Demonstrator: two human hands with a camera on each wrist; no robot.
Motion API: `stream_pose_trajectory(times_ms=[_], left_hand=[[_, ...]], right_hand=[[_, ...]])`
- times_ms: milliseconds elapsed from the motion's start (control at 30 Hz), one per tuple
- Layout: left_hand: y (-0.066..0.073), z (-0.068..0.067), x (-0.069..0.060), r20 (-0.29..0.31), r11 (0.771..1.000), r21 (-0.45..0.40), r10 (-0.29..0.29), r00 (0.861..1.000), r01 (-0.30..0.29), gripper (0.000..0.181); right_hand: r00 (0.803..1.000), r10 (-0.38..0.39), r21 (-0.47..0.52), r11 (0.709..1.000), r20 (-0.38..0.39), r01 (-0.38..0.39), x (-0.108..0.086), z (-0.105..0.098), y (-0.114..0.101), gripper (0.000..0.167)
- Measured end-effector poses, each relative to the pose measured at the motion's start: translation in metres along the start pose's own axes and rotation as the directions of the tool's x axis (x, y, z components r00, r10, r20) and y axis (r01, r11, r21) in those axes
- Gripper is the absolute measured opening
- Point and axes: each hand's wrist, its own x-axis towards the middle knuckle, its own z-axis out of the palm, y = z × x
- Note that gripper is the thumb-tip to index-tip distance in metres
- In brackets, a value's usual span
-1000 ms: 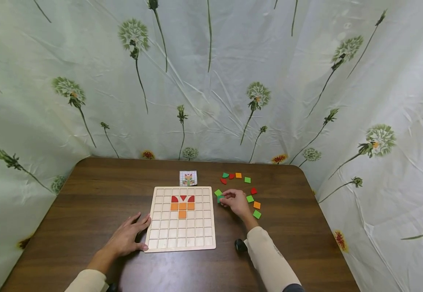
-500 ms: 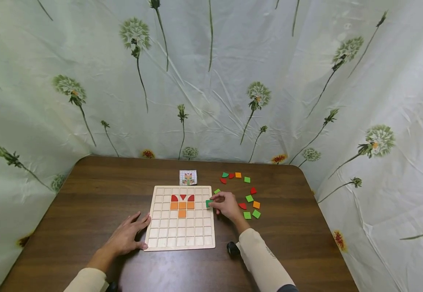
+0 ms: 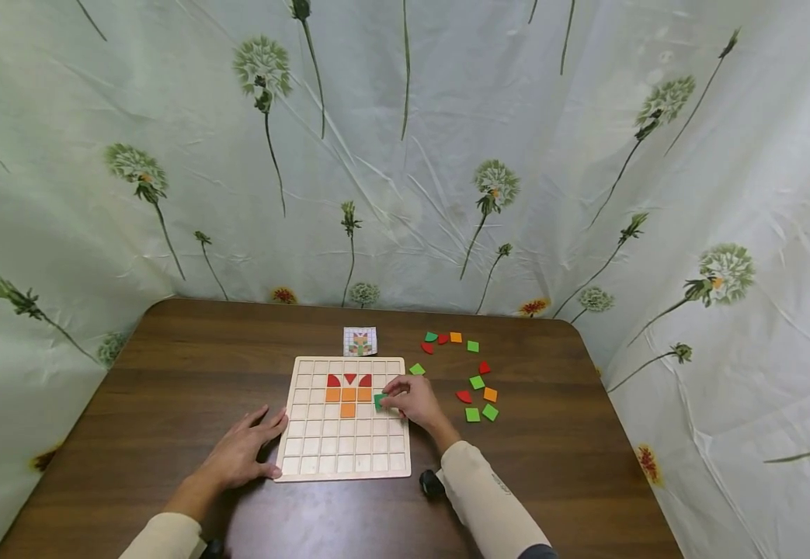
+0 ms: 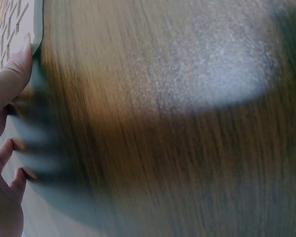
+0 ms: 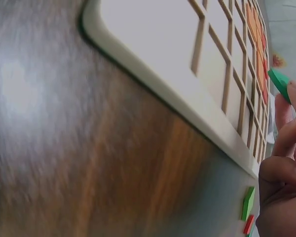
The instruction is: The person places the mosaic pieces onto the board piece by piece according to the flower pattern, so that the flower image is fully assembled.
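Observation:
A pale wooden grid board (image 3: 349, 450) lies on the table. Red and orange tiles fill a few cells in its upper middle, among them an orange square (image 3: 348, 410). My right hand (image 3: 415, 401) pinches a dark green tile (image 5: 280, 83) between thumb and fingertip, above the board's right part, just right of the orange row. Part of that tile is hidden by the fingers. With fingers spread, my left hand (image 3: 240, 449) rests at the board's left edge; its thumb touches the lower left corner, as the left wrist view (image 4: 15, 74) shows.
A small printed pattern card (image 3: 360, 341) lies behind the board. Loose tiles are scattered to the right, including a light green square (image 3: 472, 414), a red piece (image 3: 464, 397) and an orange square (image 3: 490, 394). A flowered curtain (image 3: 405, 194) hangs behind the brown table (image 3: 558, 481).
My right hand has picked up the dark green tile from beside the board and carried it left over the grid. My left hand has stayed at the board's edge.

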Motion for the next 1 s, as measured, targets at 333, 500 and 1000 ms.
stream_pose_trajectory(times_ms=[333,500,1000], left_hand=[[0.001,0.001,0.006,-0.002,1.000,-0.015,-0.006,1.000,0.006,0.092],[0.002,0.002,0.006,0.007,1.000,-0.017,-0.023,1.000,0.024,0.092],[0.001,0.001,0.001,-0.016,1.000,-0.001,0.013,1.000,-0.013,0.091]], right_hand=[[0.999,0.030,-0.042,0.999,0.014,-0.029,0.003,0.012,-0.005,0.012],[0.999,0.039,-0.051,0.998,0.015,-0.038,0.004,0.018,-0.004,0.011],[1.000,0.014,-0.126,0.992,0.008,-0.012,0.001,0.030,-0.004,0.010]])
